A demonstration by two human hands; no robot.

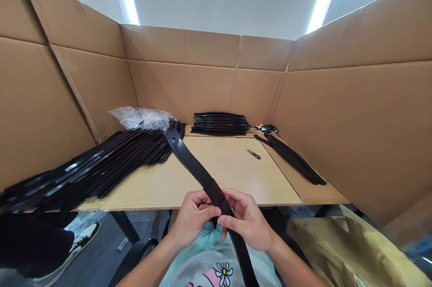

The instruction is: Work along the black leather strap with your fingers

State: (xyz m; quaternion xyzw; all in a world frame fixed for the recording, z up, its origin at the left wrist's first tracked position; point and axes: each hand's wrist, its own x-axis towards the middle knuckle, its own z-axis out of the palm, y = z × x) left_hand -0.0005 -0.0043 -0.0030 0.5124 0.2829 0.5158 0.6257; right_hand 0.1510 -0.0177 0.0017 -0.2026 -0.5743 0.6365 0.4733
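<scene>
A long black strap (192,164) with a hole near its far end runs from above the table down over my lap. Around it sits a dark brown-black band (214,191), just where my hands meet. My left hand (195,216) grips the strap from the left, its thumb on the front near the band's lower edge. From the right, my right hand (246,220) pinches the strap slightly lower, with its thumb across the front and fingers behind. Whatever lies behind the strap between my fingers is partly hidden.
A large heap of black straps (111,161) covers the table's left side, beside clear plastic bags (143,117). Stacked black strips (219,123) lie at the back. Small thread snips (253,154) and more black strips (293,159) lie to the right. Cardboard walls (209,84) enclose the table.
</scene>
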